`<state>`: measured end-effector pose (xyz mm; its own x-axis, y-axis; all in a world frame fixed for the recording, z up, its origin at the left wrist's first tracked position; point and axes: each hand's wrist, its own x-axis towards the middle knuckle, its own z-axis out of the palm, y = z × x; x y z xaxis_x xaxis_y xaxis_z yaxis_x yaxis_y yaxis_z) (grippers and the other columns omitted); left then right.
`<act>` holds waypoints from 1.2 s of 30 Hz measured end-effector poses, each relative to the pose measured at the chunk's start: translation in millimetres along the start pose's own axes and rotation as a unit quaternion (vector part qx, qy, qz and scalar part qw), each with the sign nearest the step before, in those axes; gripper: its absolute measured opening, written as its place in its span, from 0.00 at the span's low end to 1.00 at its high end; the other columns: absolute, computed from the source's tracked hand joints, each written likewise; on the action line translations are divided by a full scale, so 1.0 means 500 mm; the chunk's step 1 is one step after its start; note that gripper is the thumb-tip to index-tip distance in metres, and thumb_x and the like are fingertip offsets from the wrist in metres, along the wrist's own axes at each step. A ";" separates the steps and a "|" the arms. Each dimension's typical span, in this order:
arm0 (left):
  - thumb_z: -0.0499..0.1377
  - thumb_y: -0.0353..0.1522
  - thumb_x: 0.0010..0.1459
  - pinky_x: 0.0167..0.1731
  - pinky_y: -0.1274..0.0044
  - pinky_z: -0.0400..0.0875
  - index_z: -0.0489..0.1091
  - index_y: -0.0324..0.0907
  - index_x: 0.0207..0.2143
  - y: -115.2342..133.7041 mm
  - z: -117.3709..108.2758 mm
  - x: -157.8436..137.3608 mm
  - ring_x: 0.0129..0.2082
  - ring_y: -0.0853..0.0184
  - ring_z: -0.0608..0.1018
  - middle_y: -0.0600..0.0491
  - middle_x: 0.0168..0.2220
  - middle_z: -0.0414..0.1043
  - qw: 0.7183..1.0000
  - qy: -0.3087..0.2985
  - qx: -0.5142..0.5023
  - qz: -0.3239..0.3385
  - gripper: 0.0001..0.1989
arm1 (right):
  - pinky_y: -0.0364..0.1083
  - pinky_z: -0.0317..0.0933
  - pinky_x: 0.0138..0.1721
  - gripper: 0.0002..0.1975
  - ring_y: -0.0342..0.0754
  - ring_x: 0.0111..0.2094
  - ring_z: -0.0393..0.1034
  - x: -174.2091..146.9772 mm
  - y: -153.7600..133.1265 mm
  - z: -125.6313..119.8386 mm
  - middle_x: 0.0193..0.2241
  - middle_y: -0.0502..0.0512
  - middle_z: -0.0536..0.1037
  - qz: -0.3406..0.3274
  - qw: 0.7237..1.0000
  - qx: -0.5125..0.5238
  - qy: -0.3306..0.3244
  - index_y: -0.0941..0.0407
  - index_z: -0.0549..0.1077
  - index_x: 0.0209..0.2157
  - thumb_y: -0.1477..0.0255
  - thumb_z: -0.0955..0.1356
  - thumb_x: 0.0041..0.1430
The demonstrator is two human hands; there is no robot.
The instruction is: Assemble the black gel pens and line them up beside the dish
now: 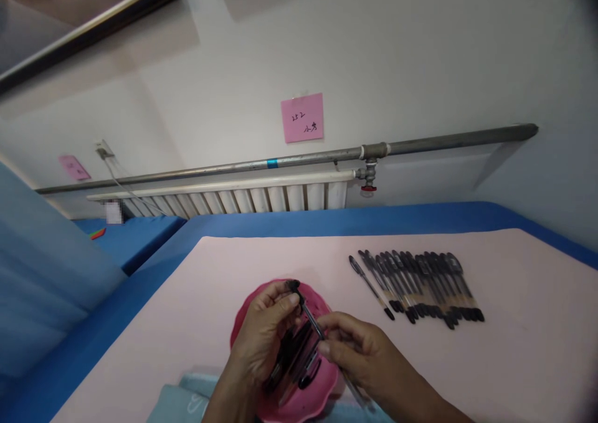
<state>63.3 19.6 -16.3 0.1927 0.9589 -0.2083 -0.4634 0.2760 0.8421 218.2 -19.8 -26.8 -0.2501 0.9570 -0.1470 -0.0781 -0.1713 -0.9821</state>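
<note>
Over a pink scalloped bowl (240,308), my two hands hold a clear-barrelled pen (312,320) at a slant. My left hand (266,329) is closed, pinching the black pen cap (293,285) at the upper end. Lower down, the thumb and fingers of my right hand (352,348) grip the barrel. Whether the cap is fully seated I cannot tell. Inside the bowl lie loose black pen parts (294,361), partly hidden by my left hand. To the right, a row of capped black pens (434,286) lies side by side on the pink sheet, with one pen (371,288) slightly apart.
A pink sheet (163,329) covers the blue table (280,223). Light blue cloth (180,401) lies by the bowl at the near edge. Behind the table are a radiator (280,199), a metal pipe (224,169) and a red valve (369,189). A blue curtain (42,286) hangs left.
</note>
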 end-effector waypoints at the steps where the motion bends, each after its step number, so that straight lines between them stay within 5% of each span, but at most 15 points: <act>1: 0.65 0.29 0.44 0.26 0.83 0.65 0.71 0.37 0.35 0.000 0.000 0.000 0.23 0.77 0.70 0.56 0.26 0.70 1.000 0.001 -0.002 -0.005 0.12 | 0.39 0.51 0.23 0.09 0.39 0.21 0.56 0.001 0.001 0.000 0.19 0.43 0.63 -0.001 1.000 0.016 0.004 0.55 0.70 0.31 0.69 0.70 0.45; 11: 0.65 0.28 0.45 0.25 0.83 0.63 0.70 0.37 0.28 0.004 -0.007 0.002 0.21 0.76 0.69 0.57 0.22 0.68 1.000 -0.024 0.001 -0.006 0.07 | 0.38 0.49 0.21 0.09 0.37 0.19 0.54 0.002 0.002 0.003 0.18 0.42 0.62 -0.005 0.999 0.035 0.015 0.55 0.63 0.23 0.71 0.69 0.45; 17: 0.65 0.29 0.45 0.24 0.82 0.62 0.69 0.37 0.26 0.010 -0.007 -0.001 0.20 0.76 0.68 0.57 0.21 0.68 0.999 -0.028 0.025 -0.008 0.07 | 0.37 0.39 0.14 0.07 0.34 0.13 0.48 0.001 0.003 -0.002 0.14 0.40 0.60 0.046 0.998 0.039 0.000 0.55 0.63 0.24 0.70 0.67 0.47; 25: 0.66 0.28 0.43 0.22 0.82 0.62 0.70 0.36 0.27 0.021 -0.015 -0.004 0.18 0.76 0.68 0.56 0.21 0.69 0.997 -0.043 0.043 -0.054 0.08 | 0.37 0.40 0.13 0.07 0.33 0.12 0.45 0.001 -0.009 -0.019 0.14 0.40 0.61 0.048 0.997 0.062 -0.023 0.56 0.65 0.24 0.70 0.67 0.50; 30: 0.66 0.29 0.43 0.23 0.82 0.63 0.70 0.37 0.25 0.016 -0.013 -0.004 0.19 0.76 0.69 0.56 0.21 0.69 0.997 -0.040 0.039 -0.060 0.07 | 0.36 0.45 0.16 0.06 0.35 0.16 0.53 -0.001 -0.008 -0.015 0.16 0.43 0.65 0.013 0.999 0.030 -0.001 0.56 0.66 0.24 0.71 0.68 0.49; 36: 0.65 0.31 0.45 0.22 0.82 0.61 0.70 0.37 0.26 0.018 -0.018 -0.005 0.18 0.76 0.68 0.55 0.21 0.69 0.992 -0.077 0.077 -0.064 0.07 | 0.37 0.39 0.14 0.07 0.34 0.13 0.48 -0.005 -0.027 -0.008 0.16 0.43 0.66 0.055 0.995 0.080 -0.009 0.57 0.66 0.23 0.70 0.68 0.47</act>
<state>50.7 20.2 -12.8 0.3761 0.8923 -0.2495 -0.2921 0.3698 0.8820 224.0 -19.1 -13.7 -0.2829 0.9264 -0.2487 -0.2020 -0.3110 -0.9287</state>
